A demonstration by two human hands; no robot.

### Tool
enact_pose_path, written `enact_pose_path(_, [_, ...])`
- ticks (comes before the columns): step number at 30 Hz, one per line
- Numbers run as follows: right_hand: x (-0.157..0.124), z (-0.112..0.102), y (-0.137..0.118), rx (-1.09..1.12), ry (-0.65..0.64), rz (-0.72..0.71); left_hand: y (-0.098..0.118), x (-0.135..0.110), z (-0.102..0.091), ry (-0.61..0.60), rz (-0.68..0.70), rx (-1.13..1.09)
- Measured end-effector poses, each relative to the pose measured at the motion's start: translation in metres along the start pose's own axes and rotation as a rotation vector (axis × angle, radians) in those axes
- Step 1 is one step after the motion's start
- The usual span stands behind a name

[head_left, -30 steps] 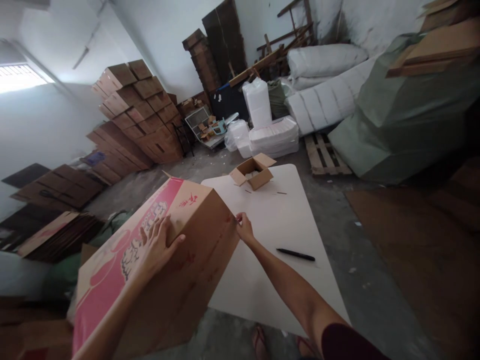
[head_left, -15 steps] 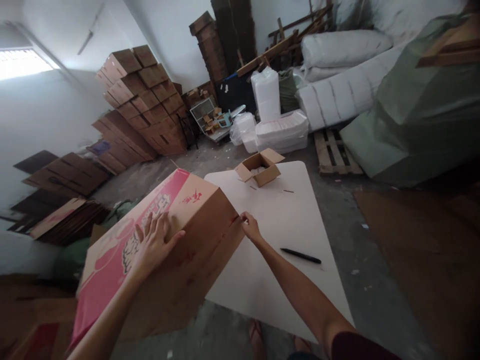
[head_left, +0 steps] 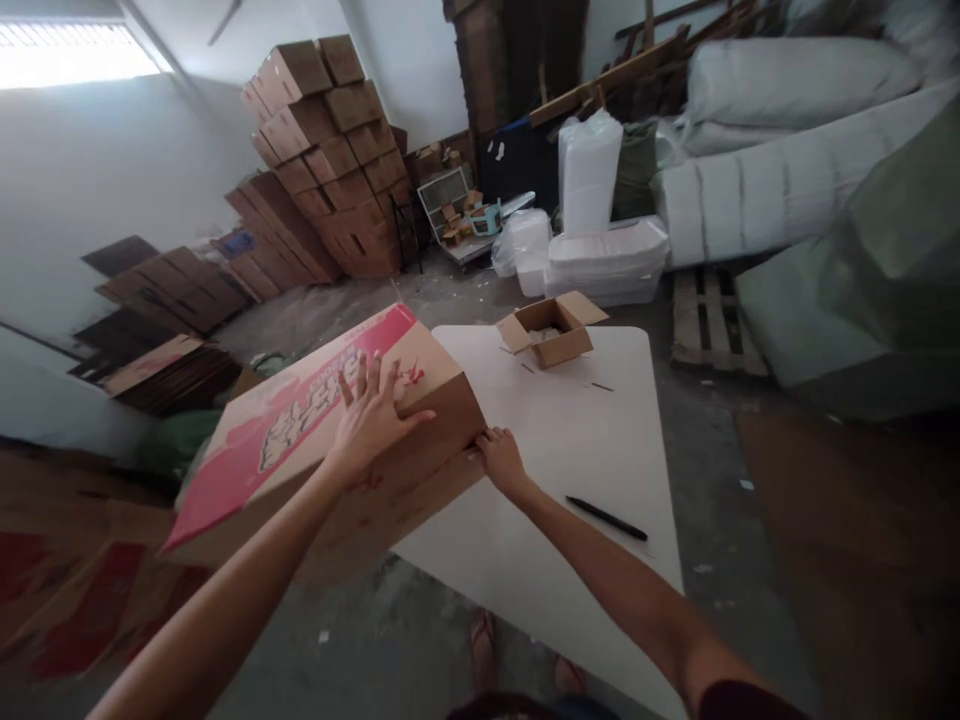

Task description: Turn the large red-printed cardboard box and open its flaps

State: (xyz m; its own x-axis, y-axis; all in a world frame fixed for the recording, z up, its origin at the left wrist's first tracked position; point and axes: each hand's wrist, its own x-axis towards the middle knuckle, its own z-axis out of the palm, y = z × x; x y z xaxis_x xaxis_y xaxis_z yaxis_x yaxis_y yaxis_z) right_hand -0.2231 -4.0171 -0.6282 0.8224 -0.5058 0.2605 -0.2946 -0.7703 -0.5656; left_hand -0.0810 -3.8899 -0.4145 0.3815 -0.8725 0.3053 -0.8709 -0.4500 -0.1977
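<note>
Big printed box (head_left: 300, 422) has its top flatter than a moment ago, left hand (head_left: 369, 415) nearer the far-right end, so it looks better steadied. It sits across the left side of the desk (head_left: 559, 435), overhanging, long axis near-left to far-right, print up. Left grip spread wide on top; right hand (head_left: 502, 460) narrow, bent at the right-hand corner, whether pinching cardboard cannot tell.
</note>
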Motion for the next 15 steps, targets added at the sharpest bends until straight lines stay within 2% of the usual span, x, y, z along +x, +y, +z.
enact_pose_path(3, [-0.019, 0.028, -0.008, 0.001, 0.076, -0.054, -0.009, 0.01, 0.002, -0.065, -0.015, 0.02])
enact_pose_path(7, [-0.041, 0.051, -0.003, 0.068, 0.363, -0.203, -0.019, 0.012, 0.0, -0.117, -0.019, -0.007])
enact_pose_path(10, [-0.049, 0.048, 0.004, 0.104, 0.447, -0.271, -0.016, 0.013, -0.001, -0.1, -0.012, -0.022])
enact_pose_path(15, [-0.057, 0.039, 0.004, 0.096, 0.429, -0.341, -0.014, 0.006, -0.005, -0.091, -0.01, -0.039])
